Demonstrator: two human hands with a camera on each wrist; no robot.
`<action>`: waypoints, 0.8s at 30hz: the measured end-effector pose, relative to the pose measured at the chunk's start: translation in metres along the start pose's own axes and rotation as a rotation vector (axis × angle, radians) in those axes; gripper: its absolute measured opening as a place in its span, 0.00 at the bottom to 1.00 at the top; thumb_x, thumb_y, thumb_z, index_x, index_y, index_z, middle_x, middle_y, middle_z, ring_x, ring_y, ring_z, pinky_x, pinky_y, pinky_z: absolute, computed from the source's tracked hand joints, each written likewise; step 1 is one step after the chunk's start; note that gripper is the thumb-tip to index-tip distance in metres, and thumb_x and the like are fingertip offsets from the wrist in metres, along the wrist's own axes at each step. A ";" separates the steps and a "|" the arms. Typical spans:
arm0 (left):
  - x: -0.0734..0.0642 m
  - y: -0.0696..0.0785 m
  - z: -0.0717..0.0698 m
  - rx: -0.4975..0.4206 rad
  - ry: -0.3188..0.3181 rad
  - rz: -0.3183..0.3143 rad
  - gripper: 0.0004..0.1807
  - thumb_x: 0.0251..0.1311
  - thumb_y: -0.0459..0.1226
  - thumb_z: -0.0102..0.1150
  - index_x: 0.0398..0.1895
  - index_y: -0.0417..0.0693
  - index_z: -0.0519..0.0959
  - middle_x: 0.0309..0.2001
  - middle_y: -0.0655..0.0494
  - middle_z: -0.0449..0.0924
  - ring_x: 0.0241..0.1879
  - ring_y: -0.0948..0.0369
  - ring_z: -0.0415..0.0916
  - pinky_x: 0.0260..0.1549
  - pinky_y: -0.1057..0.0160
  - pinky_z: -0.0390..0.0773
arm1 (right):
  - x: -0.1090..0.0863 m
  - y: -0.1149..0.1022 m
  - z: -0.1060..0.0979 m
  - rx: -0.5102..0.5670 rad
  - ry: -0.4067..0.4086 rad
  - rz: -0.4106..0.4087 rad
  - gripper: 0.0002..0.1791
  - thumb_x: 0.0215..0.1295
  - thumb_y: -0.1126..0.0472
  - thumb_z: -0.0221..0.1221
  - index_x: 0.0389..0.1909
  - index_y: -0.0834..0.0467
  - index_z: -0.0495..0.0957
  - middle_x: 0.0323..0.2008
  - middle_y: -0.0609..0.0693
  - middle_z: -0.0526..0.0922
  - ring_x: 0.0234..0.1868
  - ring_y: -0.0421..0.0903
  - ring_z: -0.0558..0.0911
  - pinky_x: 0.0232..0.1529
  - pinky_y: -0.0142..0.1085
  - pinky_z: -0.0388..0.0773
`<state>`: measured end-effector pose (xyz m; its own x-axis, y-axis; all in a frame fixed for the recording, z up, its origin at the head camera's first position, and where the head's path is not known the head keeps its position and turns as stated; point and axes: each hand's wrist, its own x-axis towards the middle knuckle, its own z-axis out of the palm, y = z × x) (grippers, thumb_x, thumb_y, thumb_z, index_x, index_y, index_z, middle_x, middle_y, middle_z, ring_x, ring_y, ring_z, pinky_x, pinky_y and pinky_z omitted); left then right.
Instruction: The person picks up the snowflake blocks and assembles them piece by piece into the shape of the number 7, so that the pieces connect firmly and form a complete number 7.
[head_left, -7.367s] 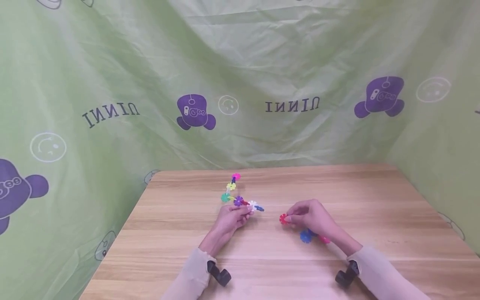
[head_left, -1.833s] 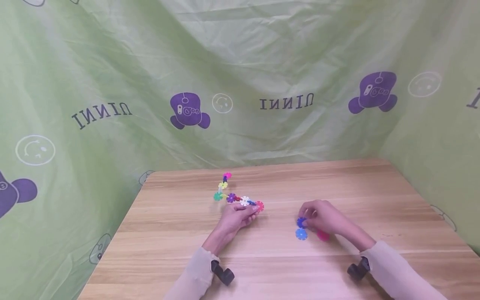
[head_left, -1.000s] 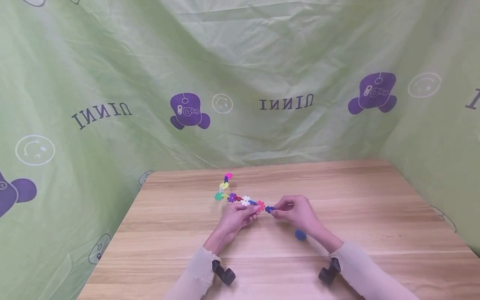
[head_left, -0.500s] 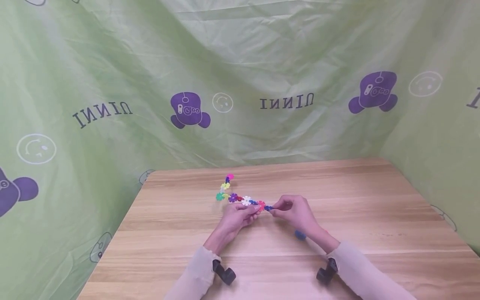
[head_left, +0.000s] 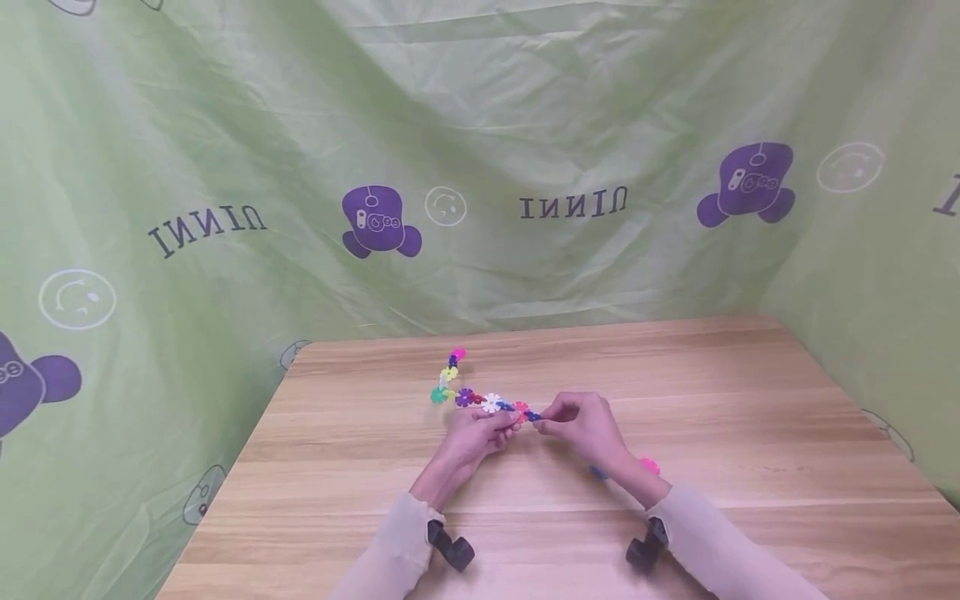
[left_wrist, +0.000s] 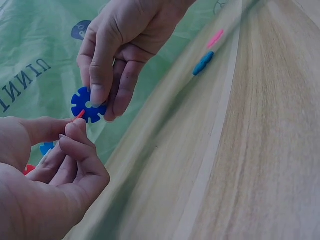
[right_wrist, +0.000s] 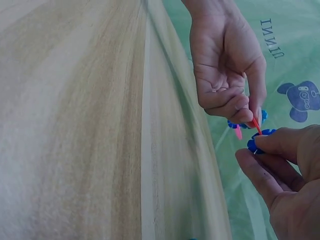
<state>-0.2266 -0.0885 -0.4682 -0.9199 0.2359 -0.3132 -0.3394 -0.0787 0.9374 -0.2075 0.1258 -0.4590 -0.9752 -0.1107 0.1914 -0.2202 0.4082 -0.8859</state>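
Observation:
My left hand (head_left: 472, 440) pinches the red snowflake disc (head_left: 521, 411) at the right end of a chain of notched plastic discs. Thumb and fingertips of my right hand (head_left: 588, 425) pinch a dark blue snowflake disc (left_wrist: 79, 106). Its notched edge meets the red disc crosswise, seen edge-on in the left wrist view. Leftward from the red disc the chain runs through a white disc (head_left: 491, 402), a purple disc (head_left: 464, 397) and a green disc (head_left: 438, 395). There it bends away past a yellow disc (head_left: 449, 373) to a pink disc (head_left: 459, 354) at the far end.
A loose blue disc (left_wrist: 203, 63) and a loose pink disc (head_left: 649, 466) lie on the wooden table (head_left: 337, 483) by my right forearm, which partly covers the blue one in the head view. A green printed curtain (head_left: 480, 100) hangs behind the table.
The red disc, earlier in my right hand, now ends the chain. My right hand has picked up the dark blue disc, moved left and brought it against the red one.

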 end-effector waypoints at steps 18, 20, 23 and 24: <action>0.004 -0.001 0.002 -0.028 0.003 0.017 0.15 0.65 0.35 0.70 0.50 0.35 0.87 0.34 0.55 0.91 0.32 0.66 0.82 0.37 0.71 0.85 | 0.001 0.002 -0.012 -0.048 -0.077 0.033 0.16 0.56 0.69 0.76 0.44 0.63 0.85 0.45 0.59 0.90 0.48 0.55 0.91 0.51 0.40 0.90; 0.004 -0.001 0.001 -0.024 0.006 0.012 0.14 0.65 0.36 0.71 0.50 0.36 0.87 0.35 0.55 0.91 0.33 0.66 0.82 0.38 0.71 0.85 | -0.001 0.003 -0.017 -0.085 -0.085 0.035 0.17 0.56 0.66 0.76 0.45 0.64 0.85 0.46 0.60 0.90 0.48 0.57 0.90 0.51 0.42 0.90; 0.004 -0.002 0.000 -0.023 0.010 0.008 0.14 0.65 0.35 0.71 0.50 0.37 0.87 0.35 0.54 0.91 0.33 0.66 0.82 0.38 0.71 0.85 | -0.004 0.003 -0.028 -0.140 -0.115 0.042 0.16 0.57 0.64 0.77 0.45 0.63 0.85 0.46 0.59 0.89 0.47 0.57 0.90 0.51 0.45 0.90; 0.004 -0.002 0.000 -0.023 0.009 0.009 0.14 0.65 0.35 0.70 0.50 0.37 0.87 0.35 0.54 0.91 0.33 0.66 0.82 0.37 0.71 0.85 | -0.006 0.004 -0.032 -0.158 -0.128 0.047 0.16 0.57 0.63 0.77 0.45 0.63 0.85 0.46 0.59 0.89 0.47 0.57 0.90 0.51 0.46 0.90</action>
<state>-0.2300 -0.0878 -0.4709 -0.9246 0.2260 -0.3066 -0.3357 -0.1029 0.9363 -0.2035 0.1566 -0.4499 -0.9762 -0.1987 0.0871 -0.1848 0.5512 -0.8137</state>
